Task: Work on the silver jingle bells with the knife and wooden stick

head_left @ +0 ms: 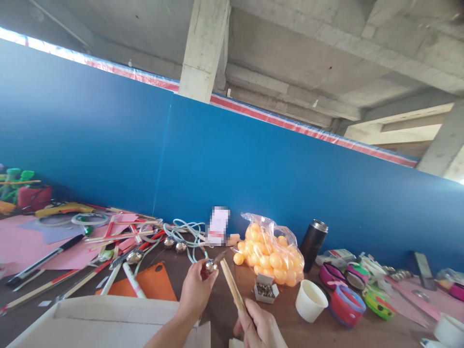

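Observation:
My left hand [197,288] is closed round a small shiny metal ball [210,265], held up at the lower centre. Just to its right, my right hand [257,325] grips a flat wooden stick [233,285], whose upper end points up and left, near the ball. A dark, thin shape by the stick's tip is too blurred to name. Beyond my hands is a clear plastic bag of orange balls [270,253]. A small open box of metal pieces [266,289] and a white paper cup [311,300] stand to the right.
Cardboard [108,323] lies at the front left, below an orange sheet [155,285]. Sticks, cords and metal balls [135,256] clutter the left side. A black bottle [313,244] and colourful wrist straps [347,304] are on the right. A blue partition [232,169] stands behind.

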`<action>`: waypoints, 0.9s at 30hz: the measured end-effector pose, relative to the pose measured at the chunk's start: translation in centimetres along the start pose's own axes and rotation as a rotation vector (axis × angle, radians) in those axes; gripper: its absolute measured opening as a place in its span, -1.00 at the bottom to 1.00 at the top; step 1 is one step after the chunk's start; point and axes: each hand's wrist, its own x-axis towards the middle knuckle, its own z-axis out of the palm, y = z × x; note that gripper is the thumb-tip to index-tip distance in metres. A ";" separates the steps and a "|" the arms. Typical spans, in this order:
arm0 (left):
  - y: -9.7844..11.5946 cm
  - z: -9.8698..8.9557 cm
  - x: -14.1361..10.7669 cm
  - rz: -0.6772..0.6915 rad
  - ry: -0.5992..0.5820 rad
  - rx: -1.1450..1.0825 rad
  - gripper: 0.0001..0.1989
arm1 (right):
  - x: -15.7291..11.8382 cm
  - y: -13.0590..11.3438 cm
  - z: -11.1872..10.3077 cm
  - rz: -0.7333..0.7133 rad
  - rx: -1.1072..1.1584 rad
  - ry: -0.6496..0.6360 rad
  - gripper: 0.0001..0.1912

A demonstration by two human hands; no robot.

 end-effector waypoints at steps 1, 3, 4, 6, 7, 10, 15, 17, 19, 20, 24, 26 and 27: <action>0.0 0.0 0.0 -0.012 0.003 -0.002 -0.59 | 0.0 0.0 0.0 0.007 -0.009 -0.002 -0.54; 0.1 -0.1 0.0 -0.020 0.004 0.002 -0.58 | 0.0 0.0 0.0 0.016 -0.017 0.001 -0.52; 0.1 -0.1 0.0 -0.010 0.003 0.002 -0.58 | 0.0 0.0 0.0 0.022 -0.007 0.006 -0.52; 0.0 -0.1 0.0 0.022 0.000 -0.001 -0.60 | 0.0 0.0 0.0 0.028 0.023 0.010 -0.53; -0.1 -0.1 0.1 0.038 -0.003 -0.003 -0.60 | 0.0 0.0 0.0 0.025 0.028 0.008 -0.53; -0.3 0.0 0.2 0.036 -0.008 -0.011 -0.59 | 0.1 0.0 0.0 0.014 -0.011 0.004 -0.51; -0.2 -0.2 0.2 0.036 -0.005 -0.005 -0.59 | 0.0 -0.3 -0.1 -0.002 0.004 -0.004 -0.52; -0.2 -0.2 0.2 0.046 -0.005 0.006 -0.59 | -0.1 -0.7 -0.3 -0.007 0.013 -0.007 -0.53; -0.2 -0.2 0.2 0.036 -0.006 0.010 -0.58 | -0.1 -0.9 -0.4 -0.015 -0.004 -0.011 -0.53; -0.3 -0.1 0.2 0.030 -0.002 0.010 -0.57 | -0.1 -0.9 -0.4 -0.017 -0.015 -0.012 -0.53; -0.6 -0.1 0.2 0.070 0.012 0.030 -0.59 | -0.1 -0.7 -0.3 -0.011 0.000 -0.015 -0.51; -0.7 -0.1 0.2 0.081 0.011 0.052 -0.60 | 0.0 -0.4 -0.2 0.002 0.010 -0.017 -0.50; -0.7 -0.1 0.2 0.075 0.009 0.057 -0.60 | 0.0 -0.3 -0.2 0.005 0.004 -0.016 -0.49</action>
